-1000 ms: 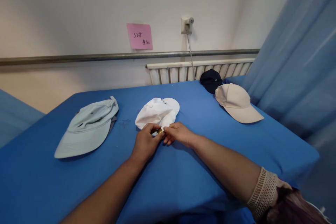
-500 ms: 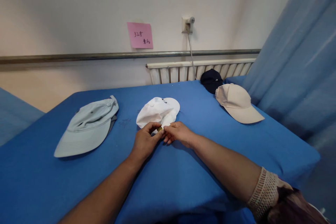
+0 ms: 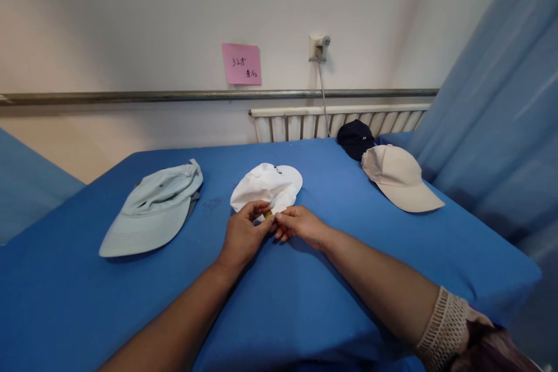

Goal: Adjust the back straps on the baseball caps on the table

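Note:
A white baseball cap (image 3: 257,185) lies on its side on the blue-covered table (image 3: 270,314), its brim turned to the far right. My left hand (image 3: 244,232) pinches the near edge of the cap, where the back strap is, with thumb and fingers. From the right, my right hand (image 3: 300,225) closes its thumb and fingertips on the same strap, almost touching my left thumb. Between the hands shows a small brass-coloured buckle (image 3: 268,214). The fingers partly cover the strap and buckle.
To the left lies a light grey-blue cap (image 3: 150,209). A beige cap (image 3: 394,174) and a dark navy cap (image 3: 355,138) sit at the back right. Behind the table are a white radiator (image 3: 296,125) and a rail (image 3: 174,96). Blue curtains (image 3: 492,104) hang at the right.
The whole view has shifted slightly, so everything appears a little further right and mostly lower. Both hands keep their hold at the cap's strap, with only slight finger movement.

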The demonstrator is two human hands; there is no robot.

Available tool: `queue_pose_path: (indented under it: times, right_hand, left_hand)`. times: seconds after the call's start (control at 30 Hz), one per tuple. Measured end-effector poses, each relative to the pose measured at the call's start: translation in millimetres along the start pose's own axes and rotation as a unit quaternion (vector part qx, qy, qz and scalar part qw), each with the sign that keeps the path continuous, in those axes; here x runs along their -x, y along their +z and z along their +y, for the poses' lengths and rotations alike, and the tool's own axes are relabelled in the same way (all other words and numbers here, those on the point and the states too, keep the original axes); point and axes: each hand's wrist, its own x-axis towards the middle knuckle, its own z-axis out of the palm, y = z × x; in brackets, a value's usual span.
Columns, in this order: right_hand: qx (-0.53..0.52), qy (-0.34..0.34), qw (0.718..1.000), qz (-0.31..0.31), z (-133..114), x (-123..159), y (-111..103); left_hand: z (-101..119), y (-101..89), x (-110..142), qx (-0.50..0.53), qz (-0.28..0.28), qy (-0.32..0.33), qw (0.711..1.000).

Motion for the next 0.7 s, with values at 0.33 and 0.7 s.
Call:
queue_pose_path:
  times: [0.33,0.7]
  right_hand:
    - [0.012,-0.023,0.998,0.049,2.0,-0.4,5.8]
    - [0.028,-0.002,0.994,0.109,-3.5,1.3,13.7]
  left_hand:
    - [-2.3,0.8,1.0,-0.059,-0.011,0.033,0.998]
    - [-1.8,4.1,2.7,-0.068,-0.011,0.050,0.996]
